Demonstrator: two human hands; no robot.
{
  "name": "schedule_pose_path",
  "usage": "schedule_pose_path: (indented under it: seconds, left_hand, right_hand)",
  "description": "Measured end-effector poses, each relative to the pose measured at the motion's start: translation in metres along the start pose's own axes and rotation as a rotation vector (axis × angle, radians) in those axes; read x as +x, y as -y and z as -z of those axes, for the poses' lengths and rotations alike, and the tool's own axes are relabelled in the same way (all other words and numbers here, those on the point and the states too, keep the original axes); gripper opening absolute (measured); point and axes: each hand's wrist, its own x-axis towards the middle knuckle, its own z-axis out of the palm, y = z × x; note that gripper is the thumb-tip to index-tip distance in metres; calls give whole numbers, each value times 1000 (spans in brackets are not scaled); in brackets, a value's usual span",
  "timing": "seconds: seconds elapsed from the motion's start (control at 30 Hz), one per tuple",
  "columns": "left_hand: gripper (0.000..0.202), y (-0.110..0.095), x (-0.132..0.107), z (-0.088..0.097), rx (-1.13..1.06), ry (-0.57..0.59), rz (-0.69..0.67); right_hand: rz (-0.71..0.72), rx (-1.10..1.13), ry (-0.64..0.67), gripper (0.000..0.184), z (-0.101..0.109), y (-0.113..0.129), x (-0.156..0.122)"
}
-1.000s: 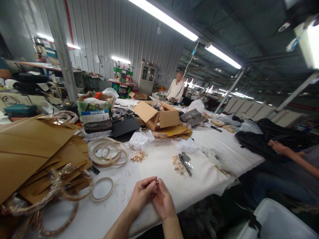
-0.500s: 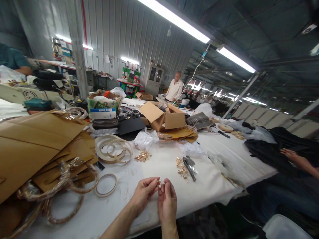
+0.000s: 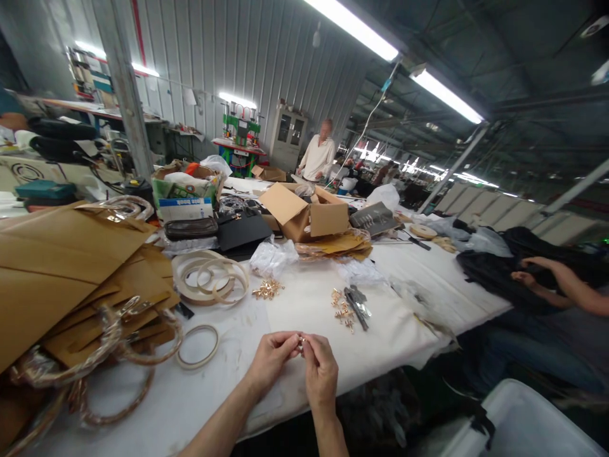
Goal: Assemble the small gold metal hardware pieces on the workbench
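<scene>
Both of my hands meet above the front edge of the white-covered table (image 3: 304, 298). My left hand (image 3: 273, 358) pinches a small shiny metal fitting (image 3: 301, 343), whose exact kind is too small to tell. Thumb and fingertips of my right hand (image 3: 321, 368) close on the same spot from the other side. Just beyond lies a pile of small gold-coloured metal pieces (image 3: 268, 289). Further right is a looser group of gold pieces (image 3: 341, 311), beside a dark slim tool (image 3: 356, 308) and some silvery flat bits (image 3: 364, 304).
Brown flat panels (image 3: 71, 254) and plastic-wrapped ring handles (image 3: 114, 400) crowd the left. Tape rolls (image 3: 209, 276) lie near them. An open cardboard box (image 3: 328, 219) stands at the back. At right, a co-worker's hands (image 3: 528, 273) rest on black material, above a white bin (image 3: 533, 425).
My right hand has turned over and its fingertips have closed in on the small fitting at my left hand. The view has shifted slightly. The co-worker's second hand has come into sight.
</scene>
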Motion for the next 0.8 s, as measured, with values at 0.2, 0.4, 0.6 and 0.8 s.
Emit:
schedule_pose_path:
  seconds: [0.2, 0.4, 0.6, 0.8]
  left_hand:
    - [53, 2, 2, -9, 331, -59, -22]
    - [65, 10, -2, -16, 411, -57, 49]
    - [73, 5, -12, -25, 413, -95, 2]
    - [64, 1, -11, -27, 548, -30, -87]
  right_hand:
    - [17, -102, 104, 19, 19, -6, -5]
    - [34, -233, 37, 31, 28, -13, 12]
    - [0, -194, -275, 43, 41, -39, 84]
    - [80, -286, -246, 46, 42, -39, 145]
